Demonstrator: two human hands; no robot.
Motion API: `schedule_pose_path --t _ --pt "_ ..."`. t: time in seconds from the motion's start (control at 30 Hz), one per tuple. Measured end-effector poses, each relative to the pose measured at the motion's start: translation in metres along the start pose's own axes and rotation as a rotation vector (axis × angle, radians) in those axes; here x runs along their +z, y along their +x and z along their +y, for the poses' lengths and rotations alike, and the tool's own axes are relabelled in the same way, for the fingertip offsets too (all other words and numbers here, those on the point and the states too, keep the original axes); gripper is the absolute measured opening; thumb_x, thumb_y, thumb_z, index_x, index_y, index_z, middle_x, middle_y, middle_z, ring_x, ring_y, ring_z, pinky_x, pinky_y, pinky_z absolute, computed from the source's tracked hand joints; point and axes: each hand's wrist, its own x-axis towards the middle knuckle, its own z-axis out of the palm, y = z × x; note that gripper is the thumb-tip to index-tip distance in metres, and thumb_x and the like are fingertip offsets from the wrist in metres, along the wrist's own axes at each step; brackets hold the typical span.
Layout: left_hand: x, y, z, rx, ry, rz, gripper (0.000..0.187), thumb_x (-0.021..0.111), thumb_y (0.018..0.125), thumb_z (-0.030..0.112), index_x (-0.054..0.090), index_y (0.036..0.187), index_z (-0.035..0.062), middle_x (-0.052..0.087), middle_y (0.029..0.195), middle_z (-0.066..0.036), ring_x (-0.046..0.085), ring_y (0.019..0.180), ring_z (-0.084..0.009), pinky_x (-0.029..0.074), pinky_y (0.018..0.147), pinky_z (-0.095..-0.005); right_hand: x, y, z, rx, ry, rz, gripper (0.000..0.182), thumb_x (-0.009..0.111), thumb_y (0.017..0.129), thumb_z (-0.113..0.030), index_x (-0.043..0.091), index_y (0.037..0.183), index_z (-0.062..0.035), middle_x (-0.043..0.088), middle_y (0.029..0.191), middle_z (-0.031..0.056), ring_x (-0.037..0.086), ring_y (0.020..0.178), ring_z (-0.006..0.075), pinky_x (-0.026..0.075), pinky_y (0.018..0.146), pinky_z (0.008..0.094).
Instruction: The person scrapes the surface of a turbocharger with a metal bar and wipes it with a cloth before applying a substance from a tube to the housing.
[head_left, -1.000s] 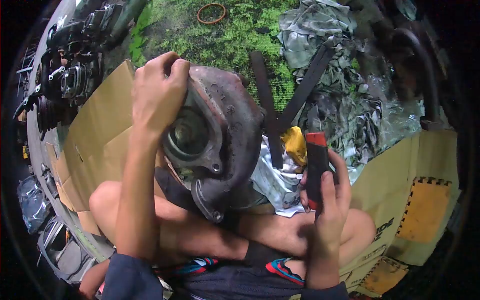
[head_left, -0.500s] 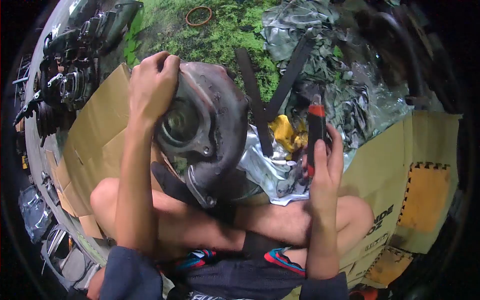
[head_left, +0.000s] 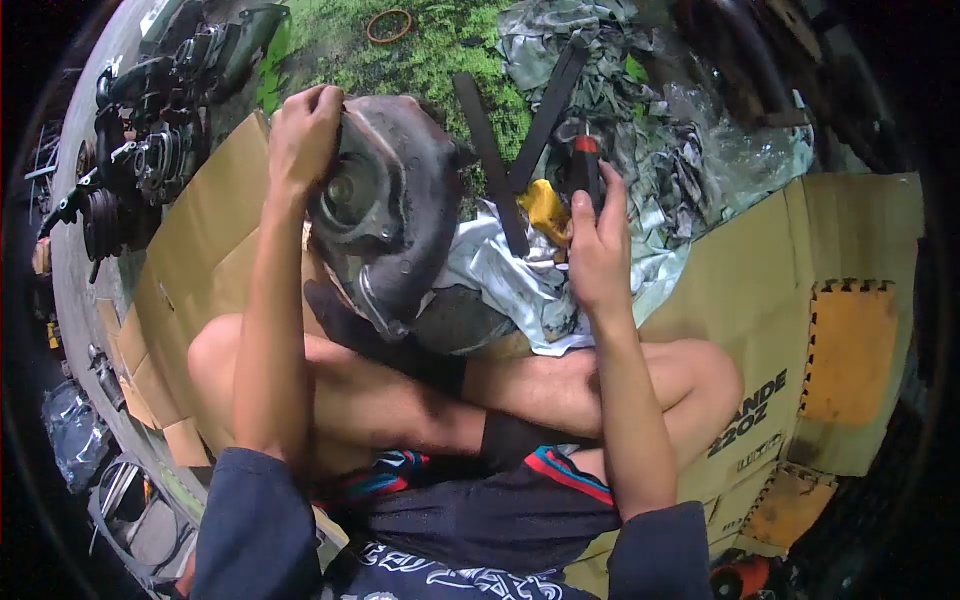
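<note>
My left hand [head_left: 307,135] grips the upper rim of a grey, curved metal turbocharger housing [head_left: 408,190], its fingers curled over the edge. The housing stands tilted in front of my crossed legs, its round opening facing left and a flanged outlet at the bottom. In my right hand [head_left: 600,250] is a slim black-and-red hand tool [head_left: 586,170] with a narrow metal tip pointing away from me. It is held to the right of the housing, apart from it, over a heap of dirty rags [head_left: 650,165]. My thumb lies along its body; the exact kind does not show.
Two dark flat strips [head_left: 490,160] form a V beyond the housing, near a yellow cloth [head_left: 543,212]. An orange ring [head_left: 389,26] lies on the green mat [head_left: 440,50]. Metal engine parts [head_left: 165,150] line the left. Cardboard [head_left: 740,290] with orange foam pieces [head_left: 850,350] spreads right.
The view has shifted, so most things sit higher in it. My right hand has swung the tool away from me and slightly left; my left hand keeps its hold on the housing.
</note>
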Motion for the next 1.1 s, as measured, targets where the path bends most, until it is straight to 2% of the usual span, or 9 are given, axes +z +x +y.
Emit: schedule_pose_path --t 0.03,0.07,0.17,0.23,0.47,0.6,0.7,0.83,1.1 --pt "0.001 0.002 -0.008 -0.001 0.008 -0.006 0.046 0.050 0.096 0.039 0.071 0.105 -0.0009 0.070 0.102 -0.030 0.067 0.101 -0.0480 0.049 0.088 -0.0480 0.002 0.000 0.002 -0.022 -0.016 -0.005 0.043 0.048 0.107 -0.020 0.044 0.145 0.0010 0.062 0.128 0.0271 0.063 0.116 0.0420 0.046 0.101 0.0461" --pt "0.002 0.002 -0.018 0.025 -0.010 0.011 0.046 0.049 0.096 0.038 0.071 0.103 -0.0012 0.069 0.099 -0.030 0.066 0.097 -0.0479 0.049 0.087 -0.0482 0.004 -0.002 0.007 -0.062 -0.038 -0.009 0.043 0.049 0.108 -0.020 0.043 0.147 -0.0022 0.060 0.107 0.0150 0.057 0.092 0.0260 0.045 0.081 0.0379" --pt "0.000 0.005 -0.032 0.069 -0.026 0.021 0.046 0.048 0.096 0.037 0.072 0.103 -0.0008 0.069 0.096 -0.029 0.067 0.094 -0.0448 0.049 0.085 -0.0469 0.006 -0.003 0.000 -0.115 -0.039 -0.037 0.043 0.050 0.108 -0.022 0.043 0.148 -0.0059 0.062 0.093 0.0079 0.059 0.076 0.0140 0.049 0.069 0.0325" --pt "-0.001 0.003 -0.029 0.094 -0.030 0.049 0.046 0.047 0.095 0.037 0.073 0.103 -0.0002 0.072 0.099 -0.027 0.068 0.097 -0.0410 0.050 0.086 -0.0455 0.008 -0.003 -0.009 -0.110 0.044 -0.031 0.038 0.050 0.105 -0.014 0.047 0.139 0.0012 0.063 0.115 0.0279 0.063 0.107 0.0451 0.047 0.093 0.0491" --pt "0.000 0.008 -0.055 0.129 -0.030 0.069 0.047 0.047 0.094 0.036 0.076 0.107 0.0006 0.074 0.104 -0.024 0.070 0.098 -0.0375 0.051 0.087 -0.0423 0.006 -0.013 -0.031 -0.285 -0.080 0.015 0.045 0.054 0.102 -0.013 0.049 0.144 0.0008 0.064 0.117 0.0283 0.063 0.103 0.0469 0.048 0.091 0.0524" --pt "0.001 0.005 -0.052 0.238 0.066 0.101 0.037 0.047 0.096 0.024 0.073 0.107 -0.0005 0.074 0.096 -0.020 0.070 0.089 -0.0320 0.052 0.082 -0.0395 0.015 -0.038 -0.060 -0.440 -0.027 0.002 0.052 0.056 0.100 -0.013 0.045 0.150 -0.0030 0.062 0.116 0.0300 0.064 0.101 0.0492 0.050 0.089 0.0539" --pt "-0.001 -0.001 -0.046 0.237 0.076 0.110 0.031 0.048 0.096 0.017 0.073 0.109 0.0024 0.073 0.098 -0.020 0.071 0.090 -0.0329 0.054 0.082 -0.0409 0.015 -0.078 -0.093 -0.356 0.055 -0.198 0.054 0.056 0.100 -0.011 0.044 0.152 -0.0018 0.062 0.130 0.0299 0.064 0.113 0.0466 0.048 0.101 0.0475" --pt "-0.001 -0.003 -0.046 0.247 0.141 0.124 0.034 0.047 0.097 0.021 0.073 0.108 0.0025 0.073 0.099 -0.021 0.071 0.094 -0.0347 0.053 0.084 -0.0414 0.021 -0.120 -0.098 -0.336 0.006 -0.518 0.067 0.060 0.096 -0.008 0.035 0.158 -0.0012 0.055 0.114 0.0310 0.063 0.092 0.0476 0.052 0.082 0.0523" --pt "-0.001 -0.007 -0.030 0.162 0.114 0.109 0.035 0.047 0.096 0.021 0.073 0.109 0.0022 0.074 0.104 -0.021 0.072 0.095 -0.0358 0.054 0.084 -0.0417 0.036 -0.129 -0.105 -0.182 -0.032 -0.572 0.064 0.059 0.099 -0.012 0.033 0.156 0.0020 0.055 0.116 0.0323 0.064 0.092 0.0533 0.053 0.080 0.0570"
